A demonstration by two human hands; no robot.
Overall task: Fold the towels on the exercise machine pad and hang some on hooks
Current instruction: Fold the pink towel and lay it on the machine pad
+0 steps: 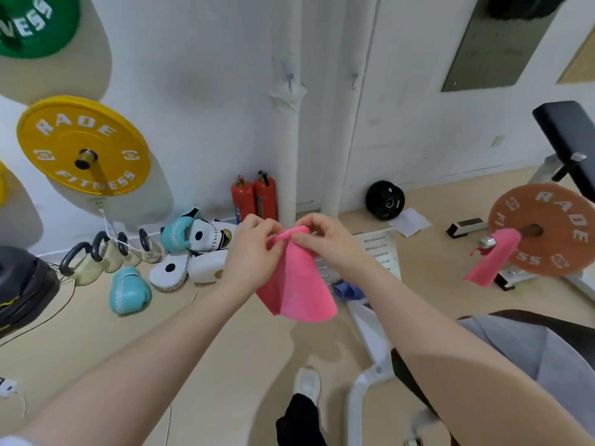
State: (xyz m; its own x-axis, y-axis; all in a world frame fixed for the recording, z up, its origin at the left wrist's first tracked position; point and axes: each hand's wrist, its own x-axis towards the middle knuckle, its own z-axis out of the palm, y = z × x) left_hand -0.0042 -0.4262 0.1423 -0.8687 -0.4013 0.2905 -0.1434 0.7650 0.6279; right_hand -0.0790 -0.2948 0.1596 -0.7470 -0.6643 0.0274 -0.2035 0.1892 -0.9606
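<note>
Head view shows my left hand (254, 243) and right hand (322, 239) both pinching the top fold of a soft pink cloth towel (297, 284), held in mid-air below two small metal wall hooks (290, 81); it looks light and limp; I'd keep hold at the bunched top edge.

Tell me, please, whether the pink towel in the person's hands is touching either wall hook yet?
Apart. The head view shows the pink towel pinched by the left hand and right hand, well below both wall hooks, with bare wall between.
</note>
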